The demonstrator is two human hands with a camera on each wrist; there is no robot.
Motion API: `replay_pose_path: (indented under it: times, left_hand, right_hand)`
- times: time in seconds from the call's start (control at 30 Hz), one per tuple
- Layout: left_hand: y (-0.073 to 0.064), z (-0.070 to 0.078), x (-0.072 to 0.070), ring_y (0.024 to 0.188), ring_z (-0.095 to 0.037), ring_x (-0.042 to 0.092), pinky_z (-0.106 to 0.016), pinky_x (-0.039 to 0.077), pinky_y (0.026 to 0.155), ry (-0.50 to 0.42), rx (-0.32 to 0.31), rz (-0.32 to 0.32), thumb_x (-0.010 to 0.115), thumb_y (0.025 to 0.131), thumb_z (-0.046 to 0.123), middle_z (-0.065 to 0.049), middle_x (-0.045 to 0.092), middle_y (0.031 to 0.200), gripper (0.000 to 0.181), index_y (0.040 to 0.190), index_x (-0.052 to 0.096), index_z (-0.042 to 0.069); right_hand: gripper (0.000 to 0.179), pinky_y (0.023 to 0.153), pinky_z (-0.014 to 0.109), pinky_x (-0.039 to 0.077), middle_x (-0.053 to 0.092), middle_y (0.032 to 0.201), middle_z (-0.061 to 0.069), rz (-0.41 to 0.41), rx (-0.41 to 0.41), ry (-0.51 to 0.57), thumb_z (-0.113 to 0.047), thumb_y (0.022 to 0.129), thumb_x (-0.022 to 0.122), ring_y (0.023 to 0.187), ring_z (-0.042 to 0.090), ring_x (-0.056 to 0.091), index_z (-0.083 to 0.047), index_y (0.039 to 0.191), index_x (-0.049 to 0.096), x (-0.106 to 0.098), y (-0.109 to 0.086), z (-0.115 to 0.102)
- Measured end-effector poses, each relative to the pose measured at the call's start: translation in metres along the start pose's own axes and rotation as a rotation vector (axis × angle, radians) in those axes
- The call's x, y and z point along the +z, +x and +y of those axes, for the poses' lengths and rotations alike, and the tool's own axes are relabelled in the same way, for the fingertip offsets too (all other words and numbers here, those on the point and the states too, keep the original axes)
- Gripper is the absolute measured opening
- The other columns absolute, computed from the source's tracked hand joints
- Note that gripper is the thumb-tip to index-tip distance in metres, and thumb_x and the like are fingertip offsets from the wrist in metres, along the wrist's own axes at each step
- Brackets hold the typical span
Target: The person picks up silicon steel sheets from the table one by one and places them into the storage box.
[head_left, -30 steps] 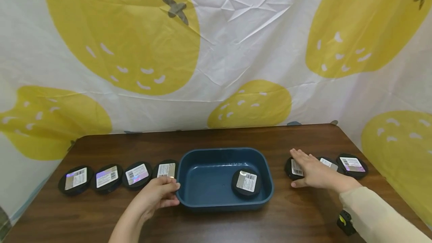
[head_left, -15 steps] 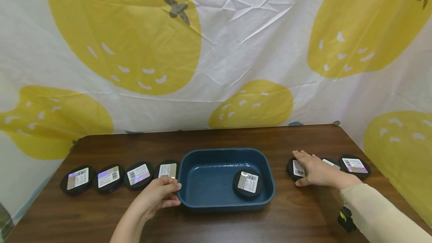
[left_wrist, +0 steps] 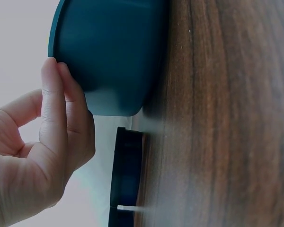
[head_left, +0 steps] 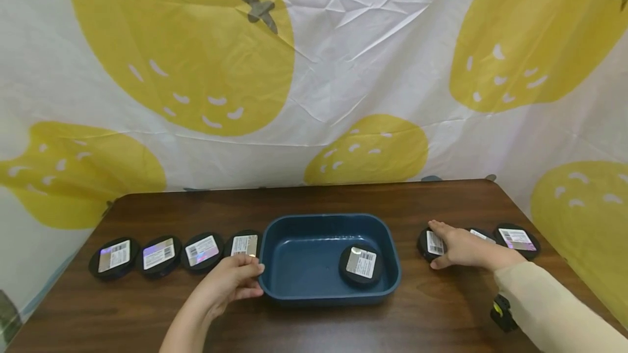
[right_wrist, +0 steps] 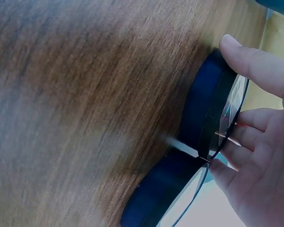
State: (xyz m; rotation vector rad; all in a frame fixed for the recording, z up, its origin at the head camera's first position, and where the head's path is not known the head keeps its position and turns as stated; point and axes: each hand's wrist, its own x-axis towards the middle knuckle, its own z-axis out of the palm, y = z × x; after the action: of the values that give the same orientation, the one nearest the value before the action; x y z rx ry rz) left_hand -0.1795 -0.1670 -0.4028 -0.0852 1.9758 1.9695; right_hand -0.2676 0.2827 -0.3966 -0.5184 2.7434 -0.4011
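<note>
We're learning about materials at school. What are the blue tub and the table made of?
The blue tub looks like softly shiny molded plastic: smooth walls, rounded corners, pale highlights. The table looks like wood with a slight sheen, from its streaky grain, but that could be a printed layer.

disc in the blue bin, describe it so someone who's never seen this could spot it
On the brown table, find the blue bin between two rows of discs. In its right half lies a black disc with a pale label facing up. The other discs look much the same, but it alone is in the bin.
</note>
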Motion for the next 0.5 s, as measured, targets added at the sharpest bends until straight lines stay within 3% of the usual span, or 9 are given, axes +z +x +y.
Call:
replay_pose_path:
  times: [0.5]
  left_hand:
    - [0.0006,-0.0007,0.0006,0.058,-0.012,0.059,-0.023,0.056,0.059,-0.004,0.002,0.0,0.053,0.09,0.006,-0.006,0.054,0.073,0.009,0.093,0.051,-0.002]
  right_hand:
    - [0.094,0.096,0.059,0.037,0.039,0.136,0.032,0.017,-0.024,-0.048,-0.039,0.068,0.079,0.121,0.048,0.041,0.012,0.135,0.035,-0.0061,-0.0031,-0.0033]
